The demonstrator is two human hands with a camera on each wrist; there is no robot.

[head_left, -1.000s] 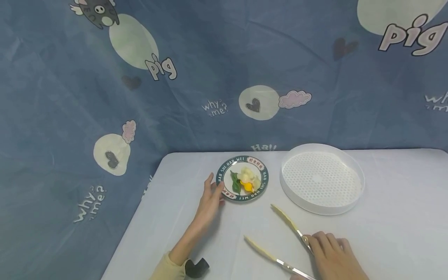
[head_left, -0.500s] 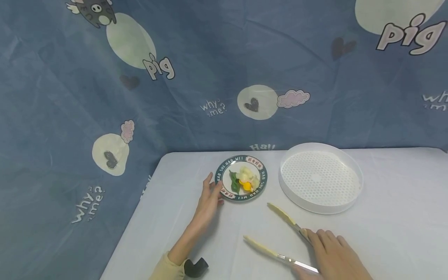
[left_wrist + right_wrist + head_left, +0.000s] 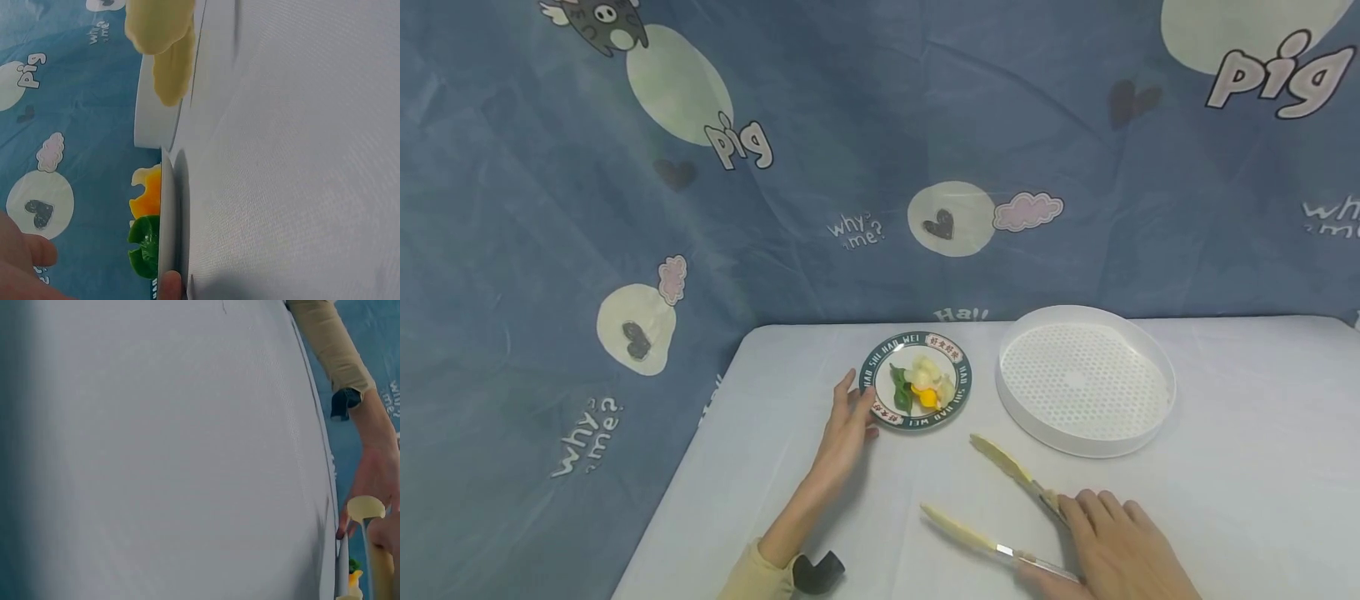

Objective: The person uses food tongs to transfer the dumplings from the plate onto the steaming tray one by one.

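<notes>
At the plate's left edge, my left hand [image 3: 845,425] pinches the rim of a small plate [image 3: 869,367] with a green lettered border. On the plate lie a green leafy piece [image 3: 902,390], a yellow piece [image 3: 928,398] and pale pieces [image 3: 927,371]. The left wrist view shows the plate [image 3: 167,219] edge-on, with a fingertip [image 3: 170,285] at its rim. My right hand [image 3: 1120,546] grips metal tongs [image 3: 1033,560] with cream-yellow tips. Their arms are spread wide, nothing between them, and the tips point toward the plate.
A round white tray [image 3: 1011,408] with a perforated base stands at the back, right of the plate. White cloth [image 3: 760,467] covers the table. A blue printed curtain [image 3: 820,150] hangs behind and to the left. A black band [image 3: 818,573] sits by the left sleeve [image 3: 758,573].
The tongs' arms have come slightly closer together, and the right thumb shows more along the lower arm. The left hand and plate stay together, the view shifting slightly.
</notes>
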